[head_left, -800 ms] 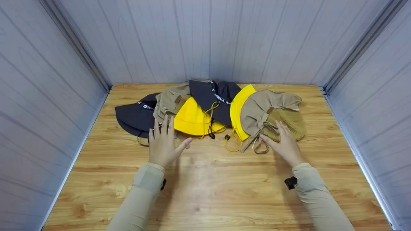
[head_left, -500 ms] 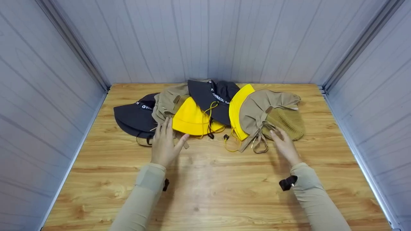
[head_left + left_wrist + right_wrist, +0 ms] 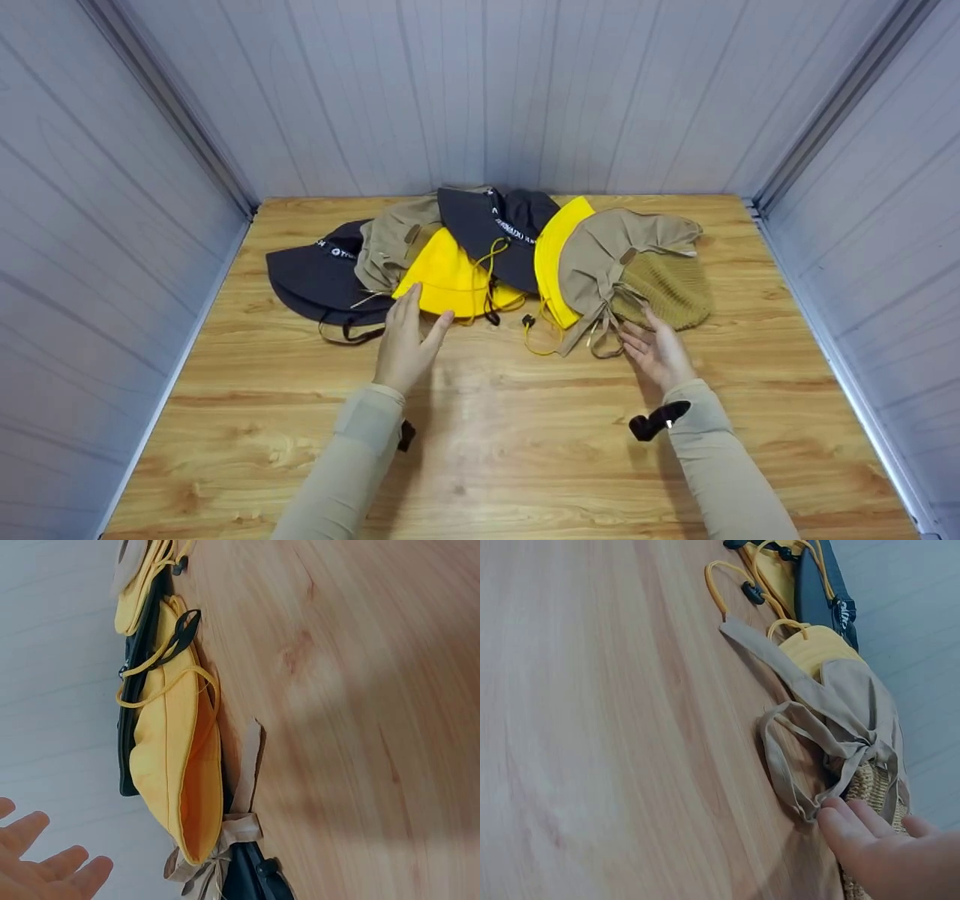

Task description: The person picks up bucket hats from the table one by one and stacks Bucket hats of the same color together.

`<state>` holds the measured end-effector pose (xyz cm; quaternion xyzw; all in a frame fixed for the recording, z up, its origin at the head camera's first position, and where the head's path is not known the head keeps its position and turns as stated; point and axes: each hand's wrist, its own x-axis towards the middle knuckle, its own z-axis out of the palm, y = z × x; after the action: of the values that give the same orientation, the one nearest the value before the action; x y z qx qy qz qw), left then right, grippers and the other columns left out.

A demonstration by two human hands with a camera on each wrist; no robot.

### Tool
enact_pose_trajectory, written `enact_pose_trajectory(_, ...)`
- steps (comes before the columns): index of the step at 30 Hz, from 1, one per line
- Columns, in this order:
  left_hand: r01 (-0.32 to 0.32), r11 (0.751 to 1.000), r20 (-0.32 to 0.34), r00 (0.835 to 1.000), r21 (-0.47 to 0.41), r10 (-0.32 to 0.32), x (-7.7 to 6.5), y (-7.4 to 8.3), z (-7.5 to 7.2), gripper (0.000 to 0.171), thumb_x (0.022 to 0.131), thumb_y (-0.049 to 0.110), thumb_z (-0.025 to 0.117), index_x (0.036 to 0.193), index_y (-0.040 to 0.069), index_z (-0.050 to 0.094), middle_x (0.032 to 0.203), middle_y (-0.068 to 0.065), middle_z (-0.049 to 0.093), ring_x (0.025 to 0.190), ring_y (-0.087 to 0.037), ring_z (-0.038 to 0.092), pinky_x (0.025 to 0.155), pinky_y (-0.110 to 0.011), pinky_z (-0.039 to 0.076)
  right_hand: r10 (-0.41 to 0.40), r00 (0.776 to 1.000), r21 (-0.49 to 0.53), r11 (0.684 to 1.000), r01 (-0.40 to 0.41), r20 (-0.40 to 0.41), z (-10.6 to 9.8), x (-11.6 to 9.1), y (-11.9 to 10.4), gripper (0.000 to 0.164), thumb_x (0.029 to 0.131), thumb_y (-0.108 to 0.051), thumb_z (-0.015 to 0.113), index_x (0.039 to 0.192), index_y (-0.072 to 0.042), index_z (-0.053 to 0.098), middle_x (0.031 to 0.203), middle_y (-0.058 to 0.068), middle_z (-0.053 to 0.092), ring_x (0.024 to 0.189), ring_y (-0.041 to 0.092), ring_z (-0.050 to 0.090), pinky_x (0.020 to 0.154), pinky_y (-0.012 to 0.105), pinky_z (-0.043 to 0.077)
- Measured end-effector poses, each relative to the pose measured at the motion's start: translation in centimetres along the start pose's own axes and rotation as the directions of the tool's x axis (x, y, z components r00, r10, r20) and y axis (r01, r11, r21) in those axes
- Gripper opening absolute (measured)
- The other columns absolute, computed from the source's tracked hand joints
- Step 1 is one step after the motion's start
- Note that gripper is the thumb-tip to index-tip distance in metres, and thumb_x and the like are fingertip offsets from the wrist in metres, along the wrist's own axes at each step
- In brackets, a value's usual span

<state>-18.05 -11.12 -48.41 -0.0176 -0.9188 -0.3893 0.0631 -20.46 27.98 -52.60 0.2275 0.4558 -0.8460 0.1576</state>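
Note:
A row of overlapping hats lies across the back of the table. My left hand (image 3: 405, 343), fingers extended, hovers before the yellow bucket hat (image 3: 450, 277), its fingertips overlapping the brim in the head view. Left of it lie a black hat (image 3: 311, 274) and a khaki hat (image 3: 390, 240). My right hand (image 3: 660, 352) is palm inward with straight fingers, right by the tied ribbon (image 3: 787, 772) of the khaki sun hat (image 3: 600, 247) with a woven straw brim (image 3: 671, 289). Neither hand grips anything. In the left wrist view, the left fingers (image 3: 64, 866) stand apart from the hats.
Another black hat (image 3: 487, 247) with white lettering lies on the yellow one at the middle, beside a second yellow brim (image 3: 559, 255). Yellow cords (image 3: 540, 349) trail onto the wooden table (image 3: 495, 450). Pale panels (image 3: 480, 97) close off the back and both sides.
My left hand has moved right, off the black hat's edge toward the yellow hat. My right hand has turned from palm down to palm inward beside the ribbon. The hats stay about where they were.

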Motion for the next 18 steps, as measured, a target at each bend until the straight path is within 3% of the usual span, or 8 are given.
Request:
enact_pose_trajectory(5, 0.016, 0.998, 0.019, 1.0, -0.069, -0.014, -0.2, 0.2, 0.4, 0.076, 0.098, 0.052, 0.054, 0.157, 0.011, 0.027, 0.161, -0.011, 0.03, 0.15, -0.033, 0.024, 0.122, -0.052, 0.021, 0.043, 0.999, 0.175, 0.984, -0.041, -0.011, 0.0, 0.4, 0.2, 0.061, 0.107, -0.036, 0.028, 0.16, -0.03, -0.002, 0.167, 0.008, -0.005, 0.155, 0.025, 0.006, 0.125, 0.031, 0.013)
enact_pose_trajectory(11, 0.067, 0.978, 0.072, 0.996, -0.199, -0.053, -0.3, 0.6, 0.9, 0.077, 0.098, 0.056, 0.052, 0.157, 0.013, 0.027, 0.161, -0.012, 0.028, 0.15, -0.03, 0.023, 0.122, -0.052, 0.021, 0.091, 0.996, 0.387, 0.918, -0.081, -0.006, 0.0, 1.3, 0.3, 0.057, 0.107, -0.038, 0.028, 0.159, -0.038, 0.004, 0.167, 0.002, -0.006, 0.154, 0.021, 0.006, 0.125, 0.031, 0.015)
enact_pose_trajectory(15, 0.078, 0.965, 0.091, 0.994, -0.25, -0.056, -0.3, 0.9, 1.4, 0.075, 0.099, 0.052, 0.053, 0.156, 0.011, 0.028, 0.161, -0.014, 0.028, 0.15, -0.032, 0.023, 0.122, -0.054, 0.021, 0.127, 0.99, 0.482, 0.872, -0.086, -0.054, 0.1, 1.8, 0.3, 0.053, 0.106, -0.04, 0.032, 0.156, -0.04, 0.015, 0.167, 0.0, 0.003, 0.151, 0.019, 0.015, 0.119, 0.028, 0.026)
enact_pose_trajectory(18, 0.075, 0.96, 0.094, 0.994, -0.271, -0.051, -0.3, 1.2, 1.7, 0.072, 0.1, 0.048, 0.053, 0.156, 0.01, 0.029, 0.161, -0.015, 0.029, 0.15, -0.032, 0.024, 0.121, -0.054, 0.021, 0.162, 0.982, 0.555, 0.828, -0.079, -0.102, 0.1, 2.0, 0.3, 0.036, 0.106, -0.039, 0.038, 0.141, -0.035, 0.035, 0.166, -0.003, 0.013, 0.141, 0.018, 0.031, 0.106, 0.025, 0.037)
